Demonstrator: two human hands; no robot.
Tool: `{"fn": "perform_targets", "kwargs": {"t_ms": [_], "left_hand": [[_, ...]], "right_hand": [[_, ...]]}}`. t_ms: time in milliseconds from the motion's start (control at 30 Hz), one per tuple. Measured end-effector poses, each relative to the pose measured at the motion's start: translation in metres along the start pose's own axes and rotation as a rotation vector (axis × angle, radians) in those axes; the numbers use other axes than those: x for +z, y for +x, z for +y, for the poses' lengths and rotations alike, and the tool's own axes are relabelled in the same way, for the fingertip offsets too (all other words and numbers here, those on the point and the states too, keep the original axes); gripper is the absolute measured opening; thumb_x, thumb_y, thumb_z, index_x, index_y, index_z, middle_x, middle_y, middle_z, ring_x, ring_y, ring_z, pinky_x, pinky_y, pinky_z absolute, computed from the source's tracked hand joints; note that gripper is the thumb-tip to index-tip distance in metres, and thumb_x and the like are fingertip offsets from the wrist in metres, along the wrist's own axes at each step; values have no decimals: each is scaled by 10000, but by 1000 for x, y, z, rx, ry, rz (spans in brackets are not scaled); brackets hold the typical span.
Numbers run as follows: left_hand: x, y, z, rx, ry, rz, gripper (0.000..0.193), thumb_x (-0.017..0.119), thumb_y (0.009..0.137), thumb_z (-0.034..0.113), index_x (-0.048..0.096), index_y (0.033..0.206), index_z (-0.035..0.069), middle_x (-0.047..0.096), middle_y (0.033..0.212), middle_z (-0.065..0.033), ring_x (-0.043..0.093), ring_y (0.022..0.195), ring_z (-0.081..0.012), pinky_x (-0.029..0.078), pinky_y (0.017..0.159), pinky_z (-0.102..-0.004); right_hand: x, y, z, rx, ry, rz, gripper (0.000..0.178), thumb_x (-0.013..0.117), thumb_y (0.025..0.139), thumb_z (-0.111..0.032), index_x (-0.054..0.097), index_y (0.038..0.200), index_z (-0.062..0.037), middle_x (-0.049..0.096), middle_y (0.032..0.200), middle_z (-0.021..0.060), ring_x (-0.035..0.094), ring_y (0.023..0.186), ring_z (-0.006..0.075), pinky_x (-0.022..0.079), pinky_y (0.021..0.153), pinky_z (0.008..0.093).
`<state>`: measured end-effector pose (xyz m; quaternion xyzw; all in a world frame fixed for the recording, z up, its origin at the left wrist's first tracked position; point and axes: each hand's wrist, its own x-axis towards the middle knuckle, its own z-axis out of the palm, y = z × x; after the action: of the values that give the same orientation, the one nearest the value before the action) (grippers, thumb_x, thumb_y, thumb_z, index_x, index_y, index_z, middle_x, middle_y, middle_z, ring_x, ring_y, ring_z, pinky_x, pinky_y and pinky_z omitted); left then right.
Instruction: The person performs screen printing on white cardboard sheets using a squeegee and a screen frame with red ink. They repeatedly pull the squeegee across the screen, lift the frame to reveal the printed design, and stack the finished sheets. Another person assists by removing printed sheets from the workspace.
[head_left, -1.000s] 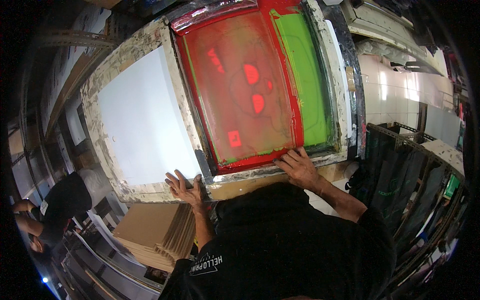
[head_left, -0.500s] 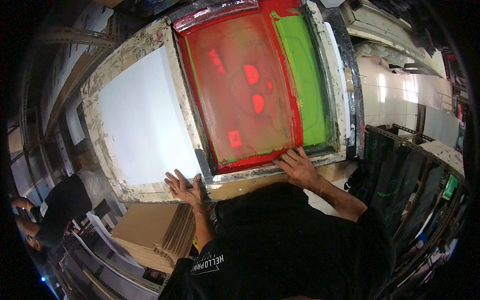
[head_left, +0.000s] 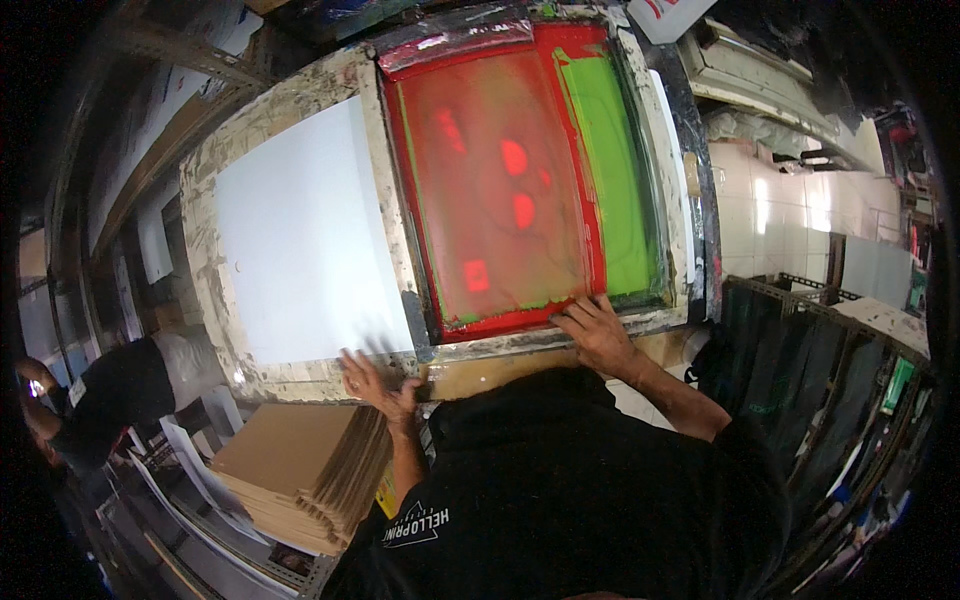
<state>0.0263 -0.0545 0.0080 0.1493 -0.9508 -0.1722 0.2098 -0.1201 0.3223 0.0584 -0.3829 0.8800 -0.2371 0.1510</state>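
Note:
A screen-printing frame (head_left: 520, 345) lies across the worktable in front of me. Red ink covers most of its mesh (head_left: 540, 100), and a green strip (head_left: 615, 170) shows on the right. My right hand (head_left: 600, 340) curls its fingers over the frame's near rim, gripping it. Left of the frame, a stack of white sheets (head_left: 305, 240) rests on the stained board (head_left: 205, 250). My left hand (head_left: 383, 388) is at the near edge of the sheets, fingers apart and slightly blurred. Whether its fingertips touch the paper, I cannot tell.
A squeegee-like bar (head_left: 460, 42) smeared with red lies along the frame's far end. Below the table at left stands a stack of brown cardboard (head_left: 300, 460). Another person (head_left: 115, 395) bends at far left. Dark metal racks (head_left: 800, 360) stand at right.
My left hand has drawn back slightly toward me from the white sheets. The right hand keeps its hold on the rim. The view has shifted a little, and the other person has moved.

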Motion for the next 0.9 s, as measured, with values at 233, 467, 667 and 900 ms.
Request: {"fn": "perform_targets", "kwargs": {"t_ms": [233, 467, 667, 900], "left_hand": [[22, 0, 32, 186, -90, -117, 739, 561, 859, 648, 535, 1336, 84, 385, 1510, -204, 252, 1435, -430, 118, 1118, -555], [22, 7, 41, 124, -143, -31, 581, 505, 923, 541, 613, 1201, 42, 555, 1386, -147, 396, 1360, -431, 201, 1076, -541], [27, -6, 35, 69, -220, -12, 565, 520, 914, 505, 626, 1223, 43, 647, 1219, -142, 471, 1295, -399, 271, 980, -494], [19, 2, 38, 130, -109, 5, 819, 698, 663, 649, 643, 1215, 46, 588, 798, -45, 522, 781, -258, 320, 796, -429]], "right_hand": [[-5, -8, -2, 30, -26, -66, 679, 801, 617, -87, 556, 1250, -61, 529, 1180, 126, 462, 1231, 340, 333, 1026, 493], [-97, 49, -33, 29, 71, -153, 734, 729, 779, -388, 456, 1398, -104, 494, 1326, 187, 423, 1289, 398, 302, 1050, 562], [-107, 261, 71, 79, -400, 474, 755, 656, 843, -439, 386, 1440, -66, 455, 1385, 191, 419, 1275, 381, 350, 1021, 510], [-130, 403, 128, 112, -562, 346, 661, 724, 785, -164, 452, 1386, -113, 508, 1324, 137, 474, 1258, 357, 402, 991, 516]]}}
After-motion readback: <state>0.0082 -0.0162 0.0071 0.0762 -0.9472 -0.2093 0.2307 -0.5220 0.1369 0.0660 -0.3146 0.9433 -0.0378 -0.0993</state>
